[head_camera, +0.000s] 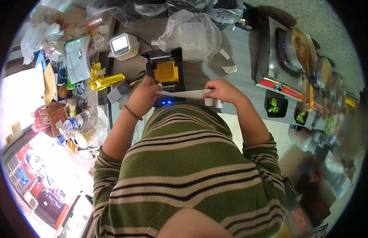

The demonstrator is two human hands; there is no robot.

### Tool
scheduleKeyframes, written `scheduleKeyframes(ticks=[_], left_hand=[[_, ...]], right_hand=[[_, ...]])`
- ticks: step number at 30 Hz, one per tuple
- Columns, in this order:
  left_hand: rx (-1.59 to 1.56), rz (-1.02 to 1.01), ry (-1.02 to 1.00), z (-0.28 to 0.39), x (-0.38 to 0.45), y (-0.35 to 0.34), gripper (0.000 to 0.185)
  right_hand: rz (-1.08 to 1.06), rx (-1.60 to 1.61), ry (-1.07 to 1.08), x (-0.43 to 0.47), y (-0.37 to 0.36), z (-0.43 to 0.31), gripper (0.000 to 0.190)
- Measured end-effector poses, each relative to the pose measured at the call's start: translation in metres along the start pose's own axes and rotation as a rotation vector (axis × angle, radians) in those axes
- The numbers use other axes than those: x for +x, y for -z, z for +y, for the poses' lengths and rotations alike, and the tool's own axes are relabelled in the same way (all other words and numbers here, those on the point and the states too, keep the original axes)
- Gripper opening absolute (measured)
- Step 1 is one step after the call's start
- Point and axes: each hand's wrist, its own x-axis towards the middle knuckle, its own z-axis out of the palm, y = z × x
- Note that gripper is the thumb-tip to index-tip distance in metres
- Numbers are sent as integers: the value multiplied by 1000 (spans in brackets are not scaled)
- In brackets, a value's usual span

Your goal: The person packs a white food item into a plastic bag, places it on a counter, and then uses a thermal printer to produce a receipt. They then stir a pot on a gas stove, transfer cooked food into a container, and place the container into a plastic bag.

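Note:
A strip of white paper (184, 94) is stretched between my two hands, across the front of a small black printer. My left hand (146, 92) pinches its left end. The right end is gripped between the thumb and fingers of my right hand (222, 90). The black printer (180, 67) has its lid up, baring a yellow-orange inside (166, 73). Blue lights (166, 102) glow on its front. Just below my right hand are a white paper roll (208, 102) and a second small white object (218, 103), both partly hidden.
Beside my left wrist lies a grey power bank (119, 91) with a cable. A lit display device (122, 47) and a bagged plastic container (192, 38) stand behind. To the right is a metal stove (273, 56) with pans (300, 50) and a black tray of cut greens (276, 107).

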Motion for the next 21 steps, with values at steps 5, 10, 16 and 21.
scheduleKeyframes(ticks=[5, 10, 16, 21], left_hand=[[121, 44, -80, -4, -5, -7, 7], [175, -26, -26, 2, -6, -10, 6], [266, -53, 33, 17, -9, -12, 6], [373, 39, 164, -2, -21, 8, 5]], right_hand=[[-102, -37, 2, -2, 6, -4, 22], [-119, -186, 69, -3, 6, -5, 22], [-104, -468, 139, 4, -3, -5, 23], [-269, -503, 120, 1, 18, 15, 19]])
